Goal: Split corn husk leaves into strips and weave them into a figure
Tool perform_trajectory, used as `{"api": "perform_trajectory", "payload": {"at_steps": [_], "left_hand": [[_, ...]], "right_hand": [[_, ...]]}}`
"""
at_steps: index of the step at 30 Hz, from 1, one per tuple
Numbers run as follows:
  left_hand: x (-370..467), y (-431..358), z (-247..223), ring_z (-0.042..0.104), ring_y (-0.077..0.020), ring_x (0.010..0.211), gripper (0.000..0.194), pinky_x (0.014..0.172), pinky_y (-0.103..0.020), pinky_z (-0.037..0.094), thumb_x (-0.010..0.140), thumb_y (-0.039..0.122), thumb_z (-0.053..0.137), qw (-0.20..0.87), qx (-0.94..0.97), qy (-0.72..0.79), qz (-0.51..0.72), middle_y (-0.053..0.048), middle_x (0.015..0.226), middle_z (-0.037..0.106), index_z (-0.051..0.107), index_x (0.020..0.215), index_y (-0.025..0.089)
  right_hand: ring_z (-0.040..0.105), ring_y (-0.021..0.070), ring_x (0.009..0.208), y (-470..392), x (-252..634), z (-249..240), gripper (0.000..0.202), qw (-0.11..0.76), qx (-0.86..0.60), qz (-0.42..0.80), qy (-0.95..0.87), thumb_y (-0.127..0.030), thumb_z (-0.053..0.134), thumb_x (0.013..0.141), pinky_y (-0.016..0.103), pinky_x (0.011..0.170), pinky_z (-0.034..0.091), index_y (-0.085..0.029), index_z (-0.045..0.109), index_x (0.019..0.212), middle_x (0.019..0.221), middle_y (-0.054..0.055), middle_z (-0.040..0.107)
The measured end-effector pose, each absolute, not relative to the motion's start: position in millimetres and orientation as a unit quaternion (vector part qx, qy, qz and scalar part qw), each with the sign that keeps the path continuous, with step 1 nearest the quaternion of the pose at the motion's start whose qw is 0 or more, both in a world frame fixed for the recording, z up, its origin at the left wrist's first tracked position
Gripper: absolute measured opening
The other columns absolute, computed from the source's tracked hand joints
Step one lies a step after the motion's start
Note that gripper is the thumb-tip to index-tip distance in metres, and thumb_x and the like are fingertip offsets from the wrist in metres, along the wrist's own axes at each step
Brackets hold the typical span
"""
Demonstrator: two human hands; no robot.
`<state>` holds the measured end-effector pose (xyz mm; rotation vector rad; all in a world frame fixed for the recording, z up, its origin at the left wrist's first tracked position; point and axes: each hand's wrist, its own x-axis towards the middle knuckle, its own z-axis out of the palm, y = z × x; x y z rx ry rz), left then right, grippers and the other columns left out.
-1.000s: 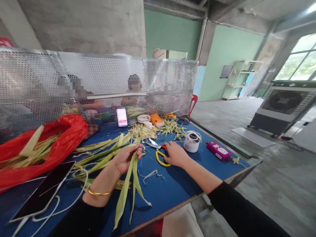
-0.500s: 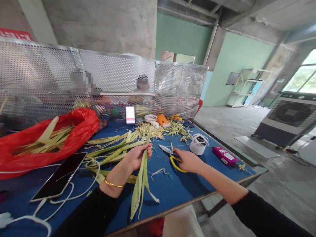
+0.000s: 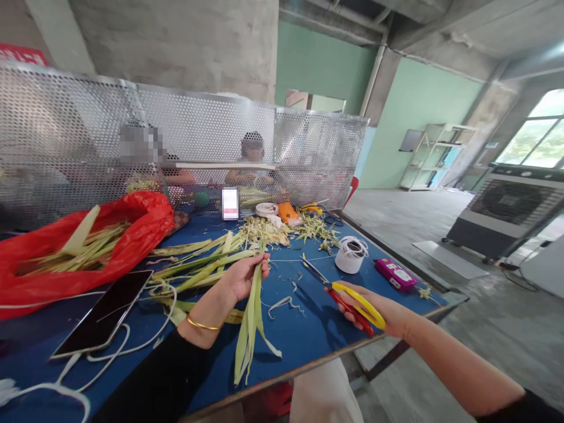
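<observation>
My left hand (image 3: pixel 242 277) pinches a bundle of pale green corn husk strips (image 3: pixel 251 323), whose long ends hang down toward the table's front edge. In my right hand (image 3: pixel 359 305) are scissors (image 3: pixel 328 286) with one yellow and one red handle, lifted over the table, blades pointing to the upper left. A pile of long husk strips (image 3: pixel 198 270) lies left of and behind my left hand. Beyond it sit small husk scraps (image 3: pixel 264 231) and several little husk pieces (image 3: pixel 319 230). A white spool of cord (image 3: pixel 350 258) stands behind the scissors.
On the left are a red plastic bag (image 3: pixel 145 217) of husks, a dark tablet or phone (image 3: pixel 103 317) and white cables (image 3: pixel 110 355). A lit phone (image 3: pixel 230 204) stands before a perforated metal screen (image 3: pixel 211 129), with people behind it. A purple box (image 3: pixel 395 275) is at right.
My right hand has picked the scissors up off the table and moved right and toward me. My left hand keeps its hold on the husk strips, almost unmoved.
</observation>
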<state>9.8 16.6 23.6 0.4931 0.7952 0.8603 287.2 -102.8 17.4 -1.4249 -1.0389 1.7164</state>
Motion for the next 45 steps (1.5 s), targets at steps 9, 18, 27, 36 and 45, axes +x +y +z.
{"api": "perform_trajectory", "payload": {"at_steps": [9, 18, 27, 36, 45], "left_hand": [[11.0, 13.4, 31.8, 0.057, -0.009, 0.041, 0.016, 0.044, -0.018, 0.054, 0.091, 0.009, 0.047, 0.801, 0.236, 0.378, 0.401, 0.0, 0.051, 0.056, 0.06, 0.083, 0.009], [10.8, 13.7, 30.9, 0.056, -0.0085, 0.041, 0.015, 0.044, -0.018, 0.053, 0.091, 0.009, 0.046, 0.79, 0.245, 0.386, 0.407, 0.0, 0.051, 0.056, 0.06, 0.085, 0.008], [1.7, 7.2, 45.9, 0.056, -0.0085, 0.042, 0.015, 0.045, -0.019, 0.053, 0.09, 0.008, 0.048, 0.784, 0.264, 0.391, 0.404, 0.0, 0.054, 0.056, 0.062, 0.085, 0.007], [-12.5, -4.1, 68.1, 0.053, -0.0074, 0.045, 0.017, 0.044, -0.02, 0.051, 0.088, 0.01, 0.051, 0.765, 0.35, 0.384, 0.381, 0.0, 0.057, 0.054, 0.064, 0.078, 0.007], [-14.0, -7.3, 56.7, 0.051, -0.0061, 0.045, 0.019, 0.044, -0.018, 0.049, 0.087, 0.013, 0.051, 0.755, 0.334, 0.377, 0.42, 0.001, 0.057, 0.051, 0.065, 0.075, 0.007]], "right_hand": [[0.049, 0.0074, 0.043, -75.9, 277.3, 11.4, 0.033, 0.354, -0.537, 0.656, -0.395, -0.051, 0.059, 0.083, 0.016, 0.034, 0.039, -0.02, 0.053, 0.09, 0.064, -0.004, 0.055], [0.04, 0.0059, 0.035, -58.3, 267.5, -0.8, 0.035, 0.385, -0.606, 0.545, -0.432, -0.054, 0.055, 0.083, 0.017, 0.032, 0.033, -0.02, 0.053, 0.091, 0.057, -0.005, 0.05], [0.064, 0.026, 0.083, -39.4, 265.6, -5.9, 0.036, 0.202, -0.719, 0.115, -0.655, -0.038, 0.059, 0.081, 0.031, 0.067, 0.045, -0.019, 0.06, 0.111, 0.089, 0.009, 0.069], [0.058, 0.0302, 0.108, 9.3, 215.0, 28.9, 0.015, 0.183, -0.651, 0.019, -0.737, -0.019, 0.057, 0.084, 0.038, 0.09, 0.042, -0.014, 0.068, 0.093, 0.107, 0.018, 0.065], [0.064, 0.0144, 0.072, 18.1, 136.5, 20.5, 0.024, 0.393, -0.201, 0.632, -0.637, -0.035, 0.075, 0.071, 0.031, 0.075, 0.05, -0.017, 0.06, 0.08, 0.077, 0.0, 0.066]]}}
